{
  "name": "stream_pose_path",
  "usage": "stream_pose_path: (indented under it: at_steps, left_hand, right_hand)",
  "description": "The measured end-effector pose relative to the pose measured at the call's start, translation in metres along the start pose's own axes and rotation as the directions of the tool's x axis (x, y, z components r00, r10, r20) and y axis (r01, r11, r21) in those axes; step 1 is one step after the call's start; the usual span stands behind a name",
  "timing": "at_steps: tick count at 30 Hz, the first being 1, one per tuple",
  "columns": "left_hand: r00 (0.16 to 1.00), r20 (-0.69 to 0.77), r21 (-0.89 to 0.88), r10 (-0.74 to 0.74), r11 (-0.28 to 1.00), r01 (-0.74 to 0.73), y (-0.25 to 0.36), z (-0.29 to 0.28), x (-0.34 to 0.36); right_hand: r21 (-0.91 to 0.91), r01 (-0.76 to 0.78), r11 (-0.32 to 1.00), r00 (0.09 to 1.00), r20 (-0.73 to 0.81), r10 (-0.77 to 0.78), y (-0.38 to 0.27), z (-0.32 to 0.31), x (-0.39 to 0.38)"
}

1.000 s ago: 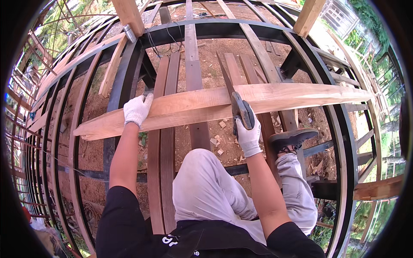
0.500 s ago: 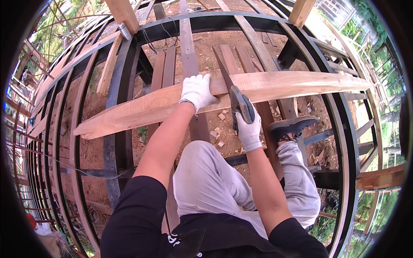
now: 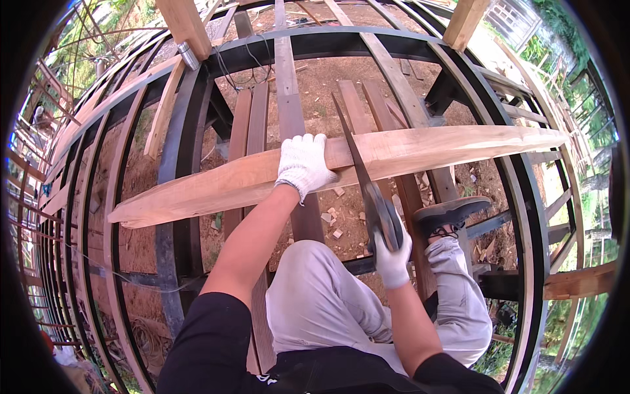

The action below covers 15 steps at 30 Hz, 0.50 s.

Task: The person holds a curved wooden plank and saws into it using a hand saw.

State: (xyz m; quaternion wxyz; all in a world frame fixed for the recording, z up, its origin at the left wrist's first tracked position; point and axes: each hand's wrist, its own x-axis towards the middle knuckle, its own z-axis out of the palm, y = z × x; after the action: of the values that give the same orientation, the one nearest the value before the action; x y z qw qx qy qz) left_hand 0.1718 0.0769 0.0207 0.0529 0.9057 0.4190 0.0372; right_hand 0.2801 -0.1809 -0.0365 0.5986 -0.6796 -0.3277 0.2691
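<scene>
A long pale timber (image 3: 446,148) lies crosswise in front of me over the joists, tapering toward both ends. My left hand (image 3: 303,163), in a white knitted glove, is closed over the timber just left of a hand saw. The saw's long blade (image 3: 354,154) crosses the timber diagonally, its tip pointing away from me. My right hand (image 3: 394,262), also gloved, grips the dark saw handle on the near side of the timber. My bent knee is below the timber, and my dark shoe (image 3: 449,211) rests to the right of the saw.
Black steel beams (image 3: 308,43) and wooden joists (image 3: 289,72) form an open frame over dirt with scattered wood offcuts. Reddish boards (image 3: 239,125) run lengthwise beneath the timber. Two wooden posts (image 3: 187,20) rise at the far side, with a metal cylinder (image 3: 189,56) and cables (image 3: 230,75) near the left one.
My left hand has moved right along the timber to beside the blade. My right hand has drawn the saw back toward me.
</scene>
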Motion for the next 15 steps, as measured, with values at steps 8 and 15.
stream_pose_path:
  at_steps: [8, 15]
  left_hand:
    - [0.999, -0.034, 0.045, -0.002, 0.999, 0.004, -0.003, 0.003, 0.009]
    - [1.0, -0.002, 0.05, -0.006, 0.999, 0.006, -0.008, -0.002, 0.003]
  right_hand:
    - [-0.109, 0.221, 0.969, 0.97, -0.076, -0.23, 0.011, 0.018, 0.037]
    - [-0.07, 0.194, 0.979, 0.981, 0.007, -0.194, -0.008, -0.071, -0.139]
